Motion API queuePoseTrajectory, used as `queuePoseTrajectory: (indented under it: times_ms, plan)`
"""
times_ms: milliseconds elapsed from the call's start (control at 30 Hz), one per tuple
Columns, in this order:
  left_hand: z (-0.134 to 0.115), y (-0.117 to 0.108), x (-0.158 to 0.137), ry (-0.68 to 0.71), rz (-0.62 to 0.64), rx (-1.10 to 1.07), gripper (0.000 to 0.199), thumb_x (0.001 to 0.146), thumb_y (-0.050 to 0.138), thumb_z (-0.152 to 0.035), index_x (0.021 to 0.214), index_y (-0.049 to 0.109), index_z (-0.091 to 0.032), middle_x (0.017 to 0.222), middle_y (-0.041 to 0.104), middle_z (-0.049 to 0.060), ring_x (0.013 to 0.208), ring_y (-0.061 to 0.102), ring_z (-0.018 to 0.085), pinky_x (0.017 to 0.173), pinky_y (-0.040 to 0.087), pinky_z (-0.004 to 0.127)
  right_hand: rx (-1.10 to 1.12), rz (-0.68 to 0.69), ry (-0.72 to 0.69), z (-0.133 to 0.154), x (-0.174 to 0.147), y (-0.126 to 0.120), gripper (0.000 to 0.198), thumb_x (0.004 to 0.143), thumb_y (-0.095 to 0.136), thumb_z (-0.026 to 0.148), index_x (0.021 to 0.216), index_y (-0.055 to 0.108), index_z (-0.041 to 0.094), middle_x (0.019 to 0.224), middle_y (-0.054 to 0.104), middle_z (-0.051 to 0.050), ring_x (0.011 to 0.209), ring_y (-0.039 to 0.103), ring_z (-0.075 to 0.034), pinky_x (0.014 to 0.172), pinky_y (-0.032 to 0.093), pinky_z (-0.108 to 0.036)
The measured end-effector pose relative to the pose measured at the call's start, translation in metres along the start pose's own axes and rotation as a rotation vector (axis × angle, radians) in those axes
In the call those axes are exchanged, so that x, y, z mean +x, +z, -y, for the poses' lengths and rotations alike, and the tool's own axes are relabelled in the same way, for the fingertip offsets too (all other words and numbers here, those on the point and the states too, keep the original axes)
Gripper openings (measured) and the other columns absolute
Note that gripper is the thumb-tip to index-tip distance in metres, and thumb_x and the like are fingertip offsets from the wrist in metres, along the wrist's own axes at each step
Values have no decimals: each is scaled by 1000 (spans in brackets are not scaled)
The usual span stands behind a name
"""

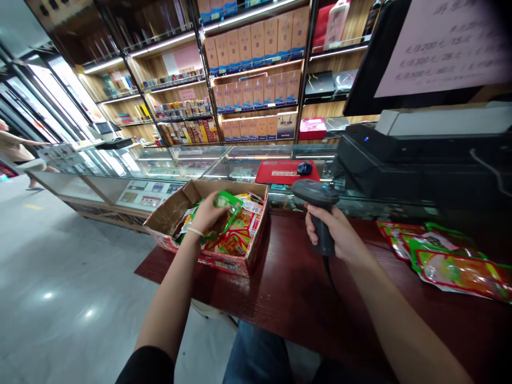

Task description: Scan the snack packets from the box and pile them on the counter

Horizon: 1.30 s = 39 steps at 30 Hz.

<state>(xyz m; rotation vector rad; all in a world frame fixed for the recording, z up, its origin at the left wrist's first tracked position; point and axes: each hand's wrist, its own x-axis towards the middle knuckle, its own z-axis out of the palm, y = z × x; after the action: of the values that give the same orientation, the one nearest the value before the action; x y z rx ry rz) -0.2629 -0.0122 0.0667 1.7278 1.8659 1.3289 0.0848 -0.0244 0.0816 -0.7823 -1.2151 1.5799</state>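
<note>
My left hand is over a cardboard box with a red printed outside. Its fingers are closed on a green-edged snack packet, slightly blurred. Beneath it, several more snack packets in red, yellow and green fill the box. My right hand is wrapped around the handle of a black barcode scanner, held upright above the dark red table. A cable runs down from the scanner's handle. To the right of that hand, a pile of flat snack packets lies on the table.
The dark red table meets a glass display counter. On the counter are a red mat, a computer mouse and a black machine below a screen. Boxed goods line shelves behind. A person stands far left.
</note>
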Motion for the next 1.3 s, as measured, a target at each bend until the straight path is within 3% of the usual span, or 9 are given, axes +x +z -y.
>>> queuePoseTrajectory:
  times_ms: [67,133,233,467,600,800,1067,1167,1300]
  plan:
    - [-7,-2,2,-38,-223,-154,40,64,76,-41,94,68,-16,90,70,7,82,62,22,76,47,30,4,-5,-18,2,-2,-1,21,82,69,41,83,62,20,51,55,3,35,47,-12,32,38,-23]
    - [-15,-4,2,-98,-311,-295,37,69,72,-45,88,67,-14,79,67,5,70,59,16,65,47,26,11,-10,-32,6,-5,-3,22,82,69,41,81,62,20,50,55,3,34,46,-12,32,37,-23]
    - [-28,-2,1,-111,-305,-483,36,70,72,-46,85,66,-14,73,64,1,61,55,12,56,44,21,15,-19,-45,11,-11,-11,24,81,69,42,75,60,20,50,55,3,35,47,-12,32,38,-23]
    - [-79,23,-6,-155,-204,-850,43,65,79,-39,98,61,-19,83,66,-1,62,61,9,60,54,24,-2,-91,-42,23,-29,-40,26,80,70,42,73,59,20,51,55,3,35,47,-11,32,38,-23]
    - [-123,60,-25,-153,-154,-972,39,69,77,-38,100,60,-22,88,65,-2,65,62,8,62,55,23,24,-142,-79,27,-37,-60,26,79,71,42,76,58,21,52,55,4,35,47,-11,33,39,-22]
    - [-173,145,-65,-118,-106,-1052,38,78,69,-41,111,59,-25,105,68,2,79,66,13,62,54,24,32,-261,-124,28,-48,-102,26,80,70,43,76,58,21,51,55,4,35,47,-11,33,40,-22]
    - [-140,245,-77,-447,-63,-1223,35,71,73,-35,101,62,-21,95,68,3,78,66,14,65,53,25,14,-377,-141,13,-60,-147,29,81,68,45,73,57,20,51,55,5,35,46,-10,33,39,-20]
    - [-118,265,-77,-552,-73,-1233,34,70,72,-32,101,61,-23,95,69,2,80,67,14,69,54,28,12,-386,-93,3,-59,-152,26,81,68,45,79,60,20,50,55,5,35,46,-10,33,39,-20]
    - [-88,279,-70,-497,45,-1039,40,68,75,-40,98,63,-16,93,71,6,79,67,16,72,51,28,-2,-377,-60,-4,-59,-151,25,81,69,44,87,62,20,50,55,5,35,47,-10,33,40,-20]
